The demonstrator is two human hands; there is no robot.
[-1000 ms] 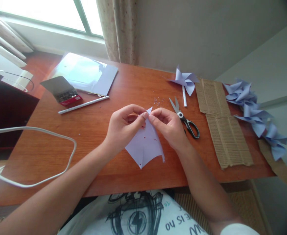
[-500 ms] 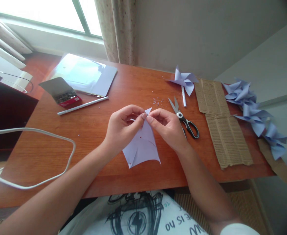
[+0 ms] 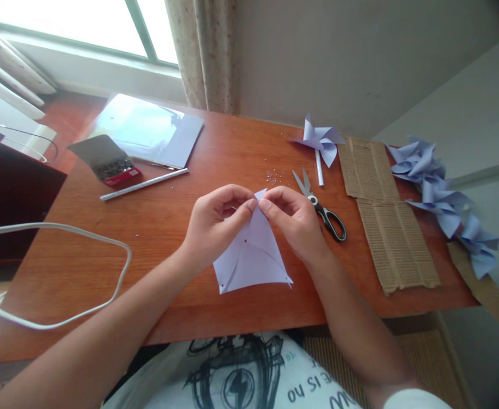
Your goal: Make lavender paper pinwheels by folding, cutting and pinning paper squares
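Note:
A pale lilac paper square (image 3: 256,261), slit inward from its corners, hangs between my hands over the front middle of the table. Small dark holes show at its centre and at lower corners. My left hand (image 3: 221,218) pinches the paper near its top corner, finger and thumb closed. Touching the same corner from the other side, my right hand (image 3: 290,218) is closed in a pinch on the paper too. Whether anything small is held between the fingertips is hidden. Just right of my right hand lie scissors (image 3: 324,213) with black handles, blades apart.
A finished paper pinwheel (image 3: 320,139) on a stick lies at the back; several more pinwheels (image 3: 441,193) line the right edge near corrugated cardboard (image 3: 390,227). Left are a small open box (image 3: 113,167), a rolled paper stick (image 3: 145,184), a folder (image 3: 156,130) and a white cable (image 3: 125,255).
My hands have shifted slightly right with the paper. Its lower right corner has swung outward, so the sheet lies flatter and wider to view.

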